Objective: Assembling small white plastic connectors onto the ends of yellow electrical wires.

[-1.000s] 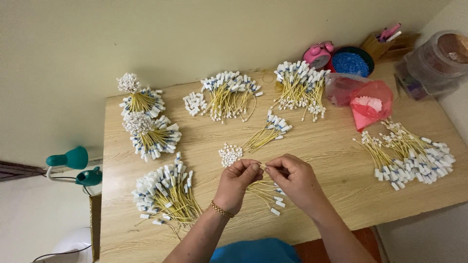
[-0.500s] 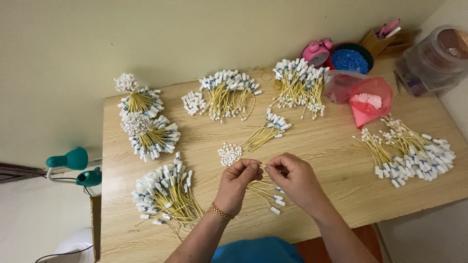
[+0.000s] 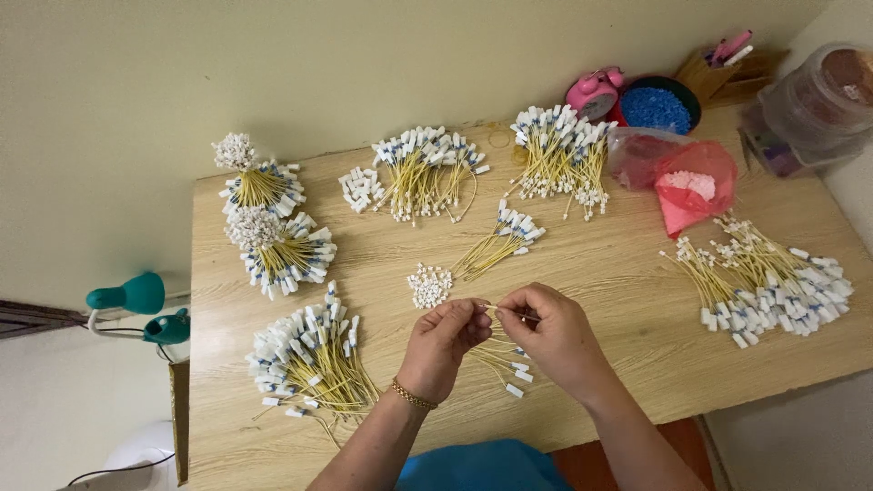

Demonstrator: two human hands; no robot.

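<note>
Your left hand (image 3: pixel 443 338) and right hand (image 3: pixel 551 329) stay pinched shut on one yellow wire (image 3: pixel 496 309) – barely moved since before – small loose pile (image 3: pixel 502 359) beneath.

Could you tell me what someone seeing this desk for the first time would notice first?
Probably the many bundles of thin yellow wires with white end caps, fanned across the wooden table, such as the big heap at the right. At the near middle, the left hand and right hand pinch a few such wires between their fingertips. A pink plastic bag and a bowl of blue beads stand out at the far right.
</note>
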